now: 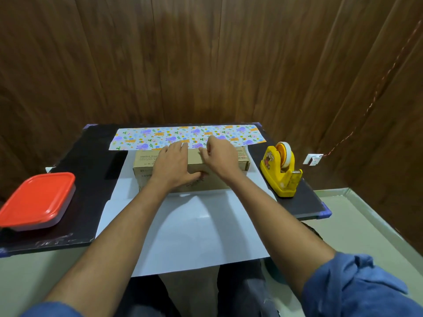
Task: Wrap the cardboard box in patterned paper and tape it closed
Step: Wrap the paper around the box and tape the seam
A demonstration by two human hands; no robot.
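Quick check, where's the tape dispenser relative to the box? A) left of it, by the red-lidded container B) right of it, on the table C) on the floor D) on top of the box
B: the yellow tape dispenser stands on the dark table to the right of the cardboard box, apart from it; the red-lidded container is on the opposite side.

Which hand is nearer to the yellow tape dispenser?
The right hand. It rests on the cardboard box, left of the tape dispenser and apart from it. The left hand lies farther left on the box.
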